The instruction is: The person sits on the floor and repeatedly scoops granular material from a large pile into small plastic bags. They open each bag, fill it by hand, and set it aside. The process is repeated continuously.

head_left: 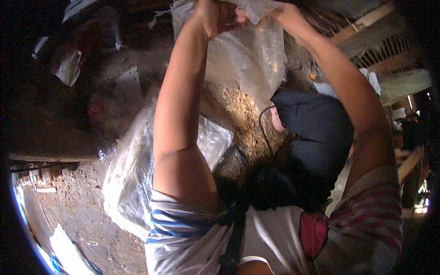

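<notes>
Raised at the top edge of the view, my left hand (223, 19) and my right hand (289, 19) are closed on a clear plastic bag (247, 55). The thin, crumpled plastic hangs down between my forearms, with a few yellow-orange bits on it. My left fingers are partly cut off and blurred, while my right hand pinches the bag's upper edge. Below the bag, a heap of small tan kernels (245, 121) spreads toward my legs. My dark-clothed knee (316, 133) is beside the kernels on the right.
A large sheet of clear plastic (133, 178) lies left of my legs on the dirt floor (87, 206). A black cord (260, 123) loops near my knee. Wooden slats (385, 50) stand at the upper right. Another scrap of plastic (69, 68) is at the upper left.
</notes>
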The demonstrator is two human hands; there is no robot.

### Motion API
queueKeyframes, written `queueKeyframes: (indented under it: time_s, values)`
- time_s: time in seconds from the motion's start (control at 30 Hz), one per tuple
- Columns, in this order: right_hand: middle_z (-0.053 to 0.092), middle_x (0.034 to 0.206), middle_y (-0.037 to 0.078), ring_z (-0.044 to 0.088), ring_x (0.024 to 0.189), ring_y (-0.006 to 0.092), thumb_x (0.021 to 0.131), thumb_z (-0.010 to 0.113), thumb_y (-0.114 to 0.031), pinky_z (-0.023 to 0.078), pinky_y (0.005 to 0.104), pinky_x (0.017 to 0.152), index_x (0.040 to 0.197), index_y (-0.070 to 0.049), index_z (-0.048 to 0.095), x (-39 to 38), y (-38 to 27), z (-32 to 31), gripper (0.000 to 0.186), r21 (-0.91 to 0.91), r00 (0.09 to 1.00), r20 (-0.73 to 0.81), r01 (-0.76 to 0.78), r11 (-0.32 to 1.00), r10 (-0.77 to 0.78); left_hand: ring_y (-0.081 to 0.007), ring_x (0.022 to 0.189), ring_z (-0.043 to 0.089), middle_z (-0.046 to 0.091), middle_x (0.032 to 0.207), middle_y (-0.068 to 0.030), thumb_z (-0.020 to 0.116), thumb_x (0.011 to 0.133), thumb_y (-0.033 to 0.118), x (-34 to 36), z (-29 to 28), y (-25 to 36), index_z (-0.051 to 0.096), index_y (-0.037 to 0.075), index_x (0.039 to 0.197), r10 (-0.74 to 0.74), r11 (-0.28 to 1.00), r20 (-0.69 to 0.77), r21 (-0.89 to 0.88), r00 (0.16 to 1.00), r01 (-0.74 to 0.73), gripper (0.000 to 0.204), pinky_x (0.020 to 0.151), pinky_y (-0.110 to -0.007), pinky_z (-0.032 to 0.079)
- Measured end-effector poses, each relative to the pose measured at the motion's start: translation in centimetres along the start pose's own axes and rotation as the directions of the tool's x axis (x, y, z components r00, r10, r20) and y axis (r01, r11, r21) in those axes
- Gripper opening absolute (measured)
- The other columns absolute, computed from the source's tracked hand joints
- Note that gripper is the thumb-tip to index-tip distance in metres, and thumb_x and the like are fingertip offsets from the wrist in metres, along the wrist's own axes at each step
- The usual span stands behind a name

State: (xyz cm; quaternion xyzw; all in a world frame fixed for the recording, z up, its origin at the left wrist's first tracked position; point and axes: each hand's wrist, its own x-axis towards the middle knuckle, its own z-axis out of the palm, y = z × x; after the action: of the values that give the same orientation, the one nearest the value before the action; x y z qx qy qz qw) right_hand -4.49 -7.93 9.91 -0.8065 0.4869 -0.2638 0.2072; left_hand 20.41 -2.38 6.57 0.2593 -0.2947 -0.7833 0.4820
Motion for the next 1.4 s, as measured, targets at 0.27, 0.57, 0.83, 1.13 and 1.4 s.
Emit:
queueKeyframes:
  time_s: [0.27, 0.57, 0.83, 1.13, 1.4]
  values:
    - [0.067, 0.110, 0.006, 0.061, 0.099, 0.0140, 0.098, 0.055, -0.018, 0.049, 0.0292, 0.089, 0.115, -0.001, 0.064, 10.0, 1.1, 2.9, 0.026, 0.282, 0.925, 0.371, -0.022, 0.959, -0.088, -0.0378, 0.139, 0.033, 0.032, 0.149, -0.0270, 0.057, 0.091, 0.030, 1.0, -5.4, -0.5, -0.001, 0.009, 0.154, 0.700, 0.433, 0.151, 0.687, 0.698, -0.583, 0.087, 0.115, -0.045, 0.022]
    - [0.069, 0.088, 0.000, 0.060, 0.081, 0.0086, 0.091, 0.067, -0.038, 0.049, 0.0263, 0.078, 0.101, -0.003, 0.070, 21.5, -1.1, 10.4, 0.037, 0.497, 0.463, 0.518, 0.523, 0.693, -0.720, -0.0317, 0.134, 0.041, 0.057, 0.131, -0.0122, 0.070, 0.083, 0.015, 4.0, -5.9, 3.2, 0.057, 0.017, 0.129, 0.942, -0.270, 0.216, 0.942, 0.256, 0.199, 0.048, 0.114, -0.059, 0.006]
    - [0.067, 0.086, 0.000, 0.059, 0.082, 0.0076, 0.085, 0.073, -0.040, 0.048, 0.0257, 0.076, 0.098, -0.002, 0.069, 26.2, -3.4, 10.6, 0.041, 0.787, 0.208, 0.419, 0.402, 0.468, -0.884, -0.0253, 0.084, 0.069, 0.070, 0.096, -0.0111, 0.055, 0.081, -0.006, 1.2, 3.6, 8.5, 0.065, 0.004, 0.105, 0.931, -0.360, 0.342, 0.803, 0.126, 0.475, 0.028, 0.074, -0.032, 0.054]
    - [0.068, 0.101, 0.007, 0.062, 0.093, 0.0156, 0.086, 0.070, -0.044, 0.050, 0.0313, 0.078, 0.108, 0.001, 0.062, 22.0, -6.2, 5.7, 0.051, 0.880, 0.135, 0.239, 0.389, 0.274, -0.962, -0.0326, 0.088, 0.067, 0.068, 0.101, -0.0151, 0.066, 0.084, 0.012, 1.4, 6.9, 6.2, 0.059, 0.009, 0.115, 0.918, -0.383, 0.367, 0.732, 0.148, 0.563, 0.032, 0.073, -0.038, 0.054]
    - [0.069, 0.096, 0.011, 0.065, 0.085, 0.0153, 0.091, 0.065, -0.033, 0.051, 0.0332, 0.076, 0.106, -0.004, 0.065, 17.1, -8.5, 6.6, 0.032, 0.618, 0.175, 0.452, 0.646, 0.449, -0.875, -0.0428, 0.105, 0.061, 0.061, 0.116, -0.0249, 0.085, 0.066, 0.046, -3.7, 3.0, 0.5, 0.033, 0.002, 0.138, 0.988, -0.145, 0.095, 0.835, 0.120, 0.531, 0.099, 0.088, -0.044, 0.051]
